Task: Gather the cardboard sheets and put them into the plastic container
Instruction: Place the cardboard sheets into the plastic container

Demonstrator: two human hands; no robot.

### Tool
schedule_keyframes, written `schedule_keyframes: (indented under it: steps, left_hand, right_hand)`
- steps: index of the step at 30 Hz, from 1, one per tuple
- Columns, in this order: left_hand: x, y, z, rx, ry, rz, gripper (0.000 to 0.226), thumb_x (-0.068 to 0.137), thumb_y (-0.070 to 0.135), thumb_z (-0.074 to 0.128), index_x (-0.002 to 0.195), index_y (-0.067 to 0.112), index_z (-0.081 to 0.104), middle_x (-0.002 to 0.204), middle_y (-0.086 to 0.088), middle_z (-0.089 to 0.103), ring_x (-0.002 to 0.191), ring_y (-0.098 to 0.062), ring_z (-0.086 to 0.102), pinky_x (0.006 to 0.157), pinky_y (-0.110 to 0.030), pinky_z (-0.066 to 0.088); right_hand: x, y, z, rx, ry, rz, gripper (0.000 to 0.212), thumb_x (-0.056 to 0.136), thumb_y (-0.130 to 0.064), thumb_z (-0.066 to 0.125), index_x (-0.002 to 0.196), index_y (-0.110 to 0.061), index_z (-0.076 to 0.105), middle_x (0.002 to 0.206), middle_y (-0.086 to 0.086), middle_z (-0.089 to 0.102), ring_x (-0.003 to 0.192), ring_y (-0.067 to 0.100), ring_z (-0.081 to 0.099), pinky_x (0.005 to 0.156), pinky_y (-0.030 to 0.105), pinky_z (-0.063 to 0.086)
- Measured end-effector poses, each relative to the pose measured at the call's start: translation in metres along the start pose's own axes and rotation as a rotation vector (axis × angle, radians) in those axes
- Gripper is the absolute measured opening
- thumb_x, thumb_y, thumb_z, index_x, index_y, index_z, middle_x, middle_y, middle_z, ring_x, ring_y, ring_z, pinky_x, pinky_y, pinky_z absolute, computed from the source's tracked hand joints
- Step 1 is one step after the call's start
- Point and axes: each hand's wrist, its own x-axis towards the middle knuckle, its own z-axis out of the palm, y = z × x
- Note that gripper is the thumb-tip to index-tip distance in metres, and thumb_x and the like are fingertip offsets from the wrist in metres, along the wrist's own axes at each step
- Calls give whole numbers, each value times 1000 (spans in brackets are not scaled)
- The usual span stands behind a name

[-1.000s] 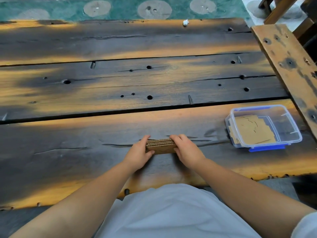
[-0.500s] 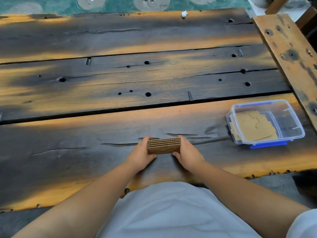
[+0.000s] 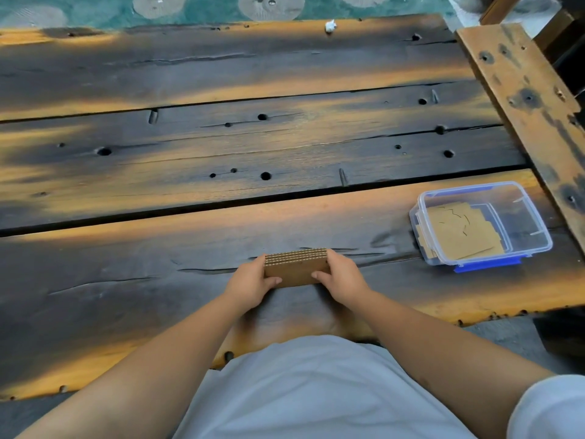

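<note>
Gripping cardboard stack (image 3: 296, 270) between left hand (image 3: 251, 285), right hand (image 3: 342, 277).

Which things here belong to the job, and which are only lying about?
Belong to the job:
stack of cardboard sheets, held between left hand and right hand
plastic container, holding cardboard already

Lying about:
white scrap at the far table edge
loose wooden plank

The left hand (image 3: 250, 285) and right hand (image 3: 343, 277) cover both ends of the cardboard stack (image 3: 296, 267); its far face is hidden. The number of sheets lying in the plastic container (image 3: 519, 248) cannot be determined. The table (image 3: 190, 153) is cut off at the left edge.
</note>
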Motion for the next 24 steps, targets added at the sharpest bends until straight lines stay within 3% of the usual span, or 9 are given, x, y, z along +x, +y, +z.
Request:
schedule_keyframes:
  steps: [2, 3, 6, 10, 15, 19, 24]
  left_hand:
    - [-2, 0, -6, -1, -24, 3, 34, 88, 32, 68, 113, 14, 56, 109, -8, 67, 98, -27, 61, 86, -45, 50]
    - [-3, 1, -9, -8, -13, -3, 38, 87, 35, 69, 115, 14, 54, 110, -6, 67, 99, -27, 61, 86, -44, 51]
    - [-2, 7, -19, -150, 29, -50, 50, 85, 32, 73, 125, 13, 50, 115, -2, 64, 104, -23, 61, 88, -36, 50]
    - [1, 22, -28, -384, 87, -77, 29, 88, 22, 70, 109, 14, 53, 111, -4, 65, 93, -15, 62, 75, -22, 50]
    - [-2, 41, -35, -652, 154, -109, 38, 94, 24, 61, 126, 12, 45, 124, -9, 62, 111, -23, 60, 103, -44, 46]
    - [-7, 51, -38, -682, 184, -99, 36, 93, 27, 61, 123, 16, 46, 121, -6, 62, 110, -23, 61, 101, -48, 47]
    - [-19, 56, -41, -717, 186, -105, 40, 87, 30, 68, 121, 18, 52, 118, -4, 65, 107, -24, 63, 96, -50, 51]
  right_hand:
    - [-1, 0, -6, 48, -23, -3, 23, 91, -25, 68, 84, -29, 46, 82, -10, 52, 83, 19, 52, 60, 21, 34]
    - [-1, 0, -9, 84, -34, 1, 18, 91, -26, 68, 91, -24, 51, 87, -6, 57, 85, 19, 54, 64, 24, 37]
    - [1, -8, -18, 251, 7, 66, 28, 89, -23, 71, 110, -15, 54, 106, 3, 65, 95, 20, 62, 78, 32, 50]
    - [8, -23, -28, 387, 63, 96, 25, 90, -19, 69, 108, -12, 54, 112, 11, 66, 102, 26, 64, 90, 44, 53]
    - [12, -38, -36, 603, 60, 79, 26, 95, -19, 58, 118, -16, 47, 123, 11, 62, 112, 25, 61, 100, 48, 49]
    - [7, -43, -49, 709, 2, 62, 25, 98, -14, 55, 120, -18, 44, 116, 4, 63, 100, 13, 64, 81, 28, 56]
    - [-6, -47, -62, 698, 18, 21, 26, 97, -11, 57, 121, -16, 47, 116, 4, 63, 105, 18, 64, 89, 35, 55]
